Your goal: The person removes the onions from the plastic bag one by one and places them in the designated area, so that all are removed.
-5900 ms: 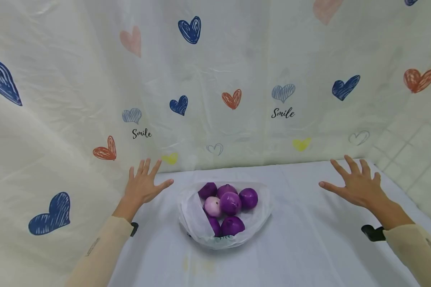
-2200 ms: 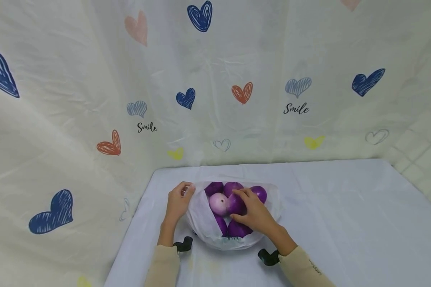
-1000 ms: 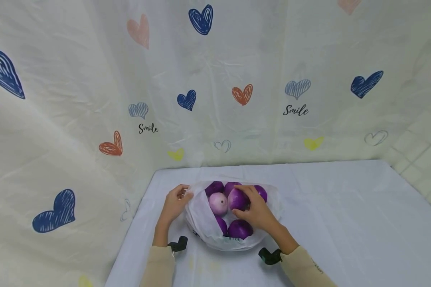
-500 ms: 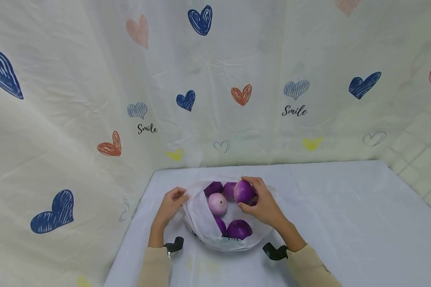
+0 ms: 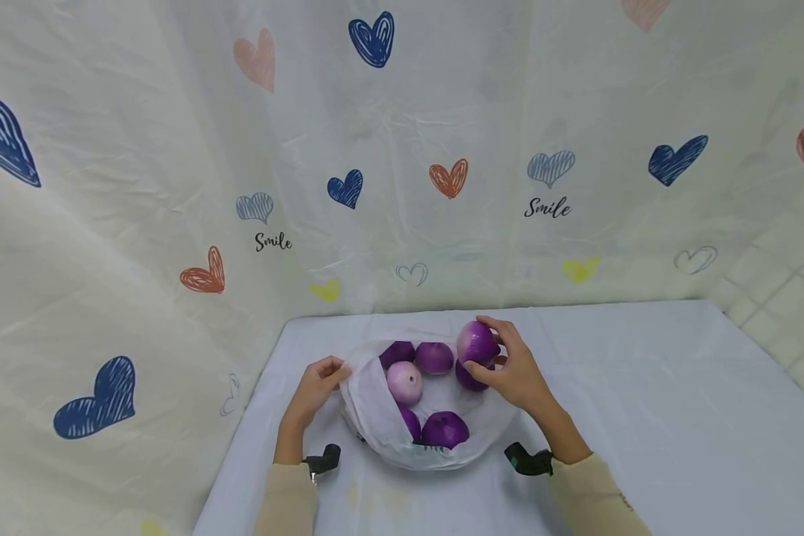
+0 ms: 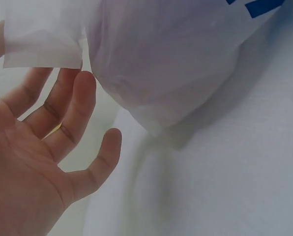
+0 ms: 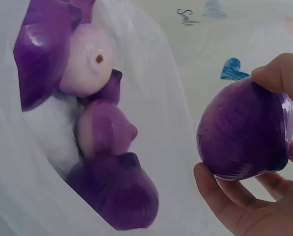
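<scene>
A: Purple onion [image 5: 477,342], gripped in right hand [image 5: 517,372], fingers [image 7: 220,199] and thumb curled round it, lifted just above the far right rim of the white plastic bag [image 5: 382,424].

B: Held clear of the others?

A: Yes. Apart from the pile; palm cupped under it, thumb on top, likely so the smooth round skin cannot slip.

B: Left hand [image 5: 315,383]?

A: At the bag's left edge. Head view: fingertips pinching the rim. Wrist view: a flap of the film lying over the fingers [image 6: 82,98], little finger spread free. Probably keeping the mouth open and the soft bag from sliding on the table [image 5: 643,387].

B: Contents below the right fingers?

A: Five more onions counted in the head view: one pale pink onion [image 5: 404,382] toward the left fingers, the rest dark purple, one directly under the lifted onion. Bag walls slumped outward, resting on the table.

B: Surroundings?

A: Cream backdrop with hearts [image 5: 448,179] behind, printed "Smile". Black wrist mounts near both cuffs.
</scene>
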The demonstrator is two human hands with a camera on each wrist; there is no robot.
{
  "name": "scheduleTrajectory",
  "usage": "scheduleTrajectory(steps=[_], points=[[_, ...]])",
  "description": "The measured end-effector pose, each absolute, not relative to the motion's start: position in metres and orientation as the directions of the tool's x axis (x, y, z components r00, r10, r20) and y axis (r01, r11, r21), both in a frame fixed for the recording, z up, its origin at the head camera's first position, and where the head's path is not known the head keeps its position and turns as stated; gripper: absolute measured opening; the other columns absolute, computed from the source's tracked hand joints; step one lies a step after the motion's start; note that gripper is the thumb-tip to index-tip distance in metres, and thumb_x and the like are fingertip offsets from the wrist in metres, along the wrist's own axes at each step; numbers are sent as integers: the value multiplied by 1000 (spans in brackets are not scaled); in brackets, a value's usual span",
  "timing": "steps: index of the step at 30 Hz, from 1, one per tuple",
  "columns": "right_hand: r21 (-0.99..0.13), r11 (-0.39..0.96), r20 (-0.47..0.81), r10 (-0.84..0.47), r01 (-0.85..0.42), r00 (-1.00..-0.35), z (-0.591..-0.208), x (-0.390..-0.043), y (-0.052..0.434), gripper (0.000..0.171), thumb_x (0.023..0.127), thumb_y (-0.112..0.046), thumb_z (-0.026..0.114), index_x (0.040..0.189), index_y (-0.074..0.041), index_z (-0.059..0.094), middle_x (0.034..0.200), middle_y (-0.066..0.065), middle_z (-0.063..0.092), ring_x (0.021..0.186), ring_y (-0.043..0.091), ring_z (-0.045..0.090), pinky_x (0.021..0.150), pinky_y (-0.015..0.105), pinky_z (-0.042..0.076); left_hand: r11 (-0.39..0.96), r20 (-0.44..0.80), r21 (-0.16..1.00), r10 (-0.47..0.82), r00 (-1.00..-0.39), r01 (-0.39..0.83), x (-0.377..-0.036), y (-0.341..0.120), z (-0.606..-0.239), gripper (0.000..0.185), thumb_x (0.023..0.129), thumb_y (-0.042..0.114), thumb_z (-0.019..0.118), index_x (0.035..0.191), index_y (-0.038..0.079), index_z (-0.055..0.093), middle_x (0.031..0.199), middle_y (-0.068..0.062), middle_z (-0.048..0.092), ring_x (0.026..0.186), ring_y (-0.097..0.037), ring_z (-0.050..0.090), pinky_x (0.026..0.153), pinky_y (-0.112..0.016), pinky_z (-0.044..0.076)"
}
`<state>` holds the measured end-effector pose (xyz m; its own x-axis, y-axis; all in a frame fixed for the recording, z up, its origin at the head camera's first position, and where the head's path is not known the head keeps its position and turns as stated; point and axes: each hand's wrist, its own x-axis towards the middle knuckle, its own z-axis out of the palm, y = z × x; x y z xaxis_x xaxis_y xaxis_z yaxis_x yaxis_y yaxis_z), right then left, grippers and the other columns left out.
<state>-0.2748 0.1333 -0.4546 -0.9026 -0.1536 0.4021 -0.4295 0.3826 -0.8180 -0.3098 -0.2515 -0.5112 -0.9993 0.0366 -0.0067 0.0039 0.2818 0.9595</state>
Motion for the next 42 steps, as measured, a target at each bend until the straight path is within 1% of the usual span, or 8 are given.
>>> scheduleTrajectory(steps=[4,9,15,19,23,28,32,42], points=[[-838,375,376,-129,-396,-918,-453,-276,142,78,86,-16,82,153,-15,42,145,14,50,117,29,58,86,19,54,276,-10,961,65,-998,8,-309,-252,-512,27,93,26,75,105,3,69,97,-5,66,89,-18,60,82,-31,53],[-857,368,347,-105,-360,-932,-454,-279,153,77,89,-20,80,155,-18,40,149,14,49,119,31,58,86,16,53,274,-16,962,96,-995,11,-309,-253,-512,30,91,28,78,104,2,70,94,-4,65,87,-17,60,78,-28,52],[-863,368,342,-78,-346,-937,-454,-280,162,79,89,-20,79,156,-15,37,149,15,46,116,34,59,84,15,53,253,-43,967,117,-992,-12,-310,-254,-516,26,90,23,79,102,2,70,92,-2,67,86,-16,62,79,-30,56],[-866,374,334,-62,-332,-940,-454,-281,167,81,89,-18,80,156,-14,35,150,16,44,119,33,57,83,14,52,236,-46,972,124,-991,-15,-310,-254,-518,26,90,21,78,102,-1,70,90,-3,66,85,-16,62,78,-31,56],[-867,382,326,-47,-319,-944,-453,-282,172,81,89,-18,80,154,-10,33,150,18,45,122,32,54,82,12,50,252,-43,968,123,-992,-11,-309,-253,-517,25,92,19,76,101,-3,70,87,-3,65,82,-16,61,75,-30,56],[-858,409,329,-24,-309,-944,-452,-282,177,78,89,-19,80,151,-7,35,145,20,47,121,33,54,81,12,48,268,-46,963,105,-993,-16,-308,-253,-517,20,91,17,76,97,-2,70,82,-2,63,77,-16,58,70,-29,54],[-843,430,354,-9,-323,-935,-452,-284,181,76,89,-19,79,151,-7,37,145,20,47,121,33,53,81,12,47,266,-41,964,105,-994,-11,-309,-254,-517,18,91,15,76,95,-2,70,80,-2,62,74,-15,58,67,-29,53],[-826,474,355,17,-305,-935,-456,-287,195,79,89,-21,79,154,-9,37,147,23,41,122,38,52,82,10,44,301,-36,954,108,-993,-1,-309,-255,-519,19,92,20,76,95,1,72,83,-3,67,75,-15,62,68,-31,56]])
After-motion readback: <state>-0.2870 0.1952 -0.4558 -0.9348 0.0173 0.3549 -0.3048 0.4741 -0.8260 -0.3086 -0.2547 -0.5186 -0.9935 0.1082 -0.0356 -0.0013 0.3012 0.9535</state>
